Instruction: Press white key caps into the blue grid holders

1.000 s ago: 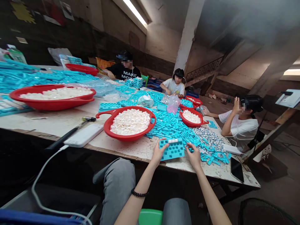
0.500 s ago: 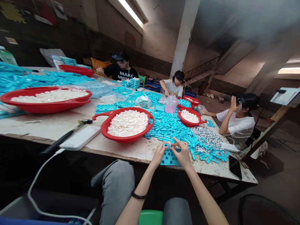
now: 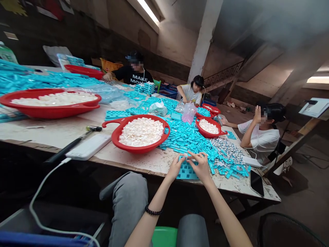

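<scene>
A blue plastic plate with square holes (image 3: 187, 174) lies at the front edge of the table, under both my hands. My left hand (image 3: 175, 167) is closed at the plate's far left side, with thumb and forefinger on its edge. My right hand (image 3: 202, 167) bends over the far right side, thumb and forefinger brought together near the left fingertips. Whatever small piece may sit between those right fingers is too small to make out. Just beyond the hands spreads a heap of blue plastic strips (image 3: 182, 133).
To the left stand a red basin of white pieces (image 3: 115, 137), a white power bank (image 3: 88, 147) with a cable, and a hammer (image 3: 70, 149). Small white-and-blue parts (image 3: 228, 151) and a phone (image 3: 256, 183) lie to the right. Three co-workers sit around the table.
My right fingers have lowered and drawn in closer to the plate and my left fingertips. The plate stays in about the same place; the view has shifted slightly.
</scene>
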Tool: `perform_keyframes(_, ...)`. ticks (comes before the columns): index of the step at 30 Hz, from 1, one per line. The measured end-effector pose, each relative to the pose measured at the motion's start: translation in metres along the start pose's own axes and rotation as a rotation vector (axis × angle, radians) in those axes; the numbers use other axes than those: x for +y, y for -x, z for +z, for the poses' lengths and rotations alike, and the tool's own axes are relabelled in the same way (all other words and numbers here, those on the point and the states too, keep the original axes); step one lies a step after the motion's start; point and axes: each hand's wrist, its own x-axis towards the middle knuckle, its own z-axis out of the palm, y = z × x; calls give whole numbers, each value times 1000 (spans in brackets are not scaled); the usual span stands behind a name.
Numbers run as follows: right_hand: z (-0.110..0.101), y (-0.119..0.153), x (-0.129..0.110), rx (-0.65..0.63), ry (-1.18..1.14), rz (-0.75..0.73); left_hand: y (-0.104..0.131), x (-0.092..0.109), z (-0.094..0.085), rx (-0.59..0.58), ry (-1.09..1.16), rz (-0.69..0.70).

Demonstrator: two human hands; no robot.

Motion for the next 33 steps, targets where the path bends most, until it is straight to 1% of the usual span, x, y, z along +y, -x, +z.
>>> perform_keyframes(7, 2, 0, -3, -12, 31, -3, 0, 3, 2, -16, 35, -17)
perform_keyframes(11, 2, 0, -5, -13, 61, 0, 0, 1, 2, -14, 26, 25)
perform_keyframes(13, 1, 0, -5, 4, 80, 0, 1, 0, 1, -16, 11, 40)
perform_keyframes(17, 1, 0, -4, 43, 100, -6, 3, 0, 1, -16, -23, 27)
perform_keyframes(21, 4, 0, -1, -2, 70, -10, 4, 3, 2, -1, 0, 40)
perform_keyframes(24, 4, -2, -2, -55, 36, 32, 3, 2, 3, 29, -2, 40)
perform_keyframes(26, 3, -10, -8, -64, 22, 66, 2, -2, 3, 40, -9, 40)
perform_keyframes(29, 7, -38, -34, -43, 6, 38, -2, -12, 3, 48, 31, 30)
perform_keyframes(31, 20, -66, -57, -72, -16, -47, -4, -20, 3, 88, 89, -6)
perform_keyframes(33, 41, -97, -79, -144, -9, -130, -6, -26, 2, 131, 116, -43)
